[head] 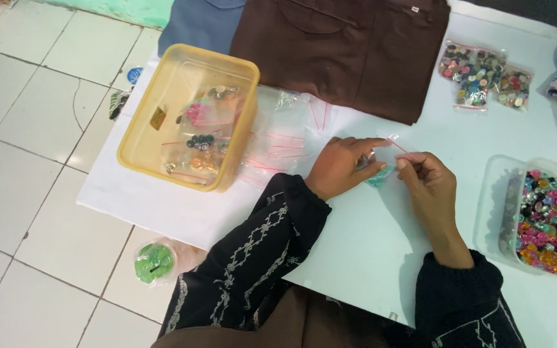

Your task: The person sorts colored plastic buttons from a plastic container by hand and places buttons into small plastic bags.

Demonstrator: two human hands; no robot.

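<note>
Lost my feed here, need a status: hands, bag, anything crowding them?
Left hand and right hand both pinching small clear bag holding teal beads. Nothing in the way.

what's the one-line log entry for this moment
left hand: holds small clear bag | right hand: pinches bag's red strip | bag: teal pieces inside | left: yellow tub | right: clear tub of buttons
</note>
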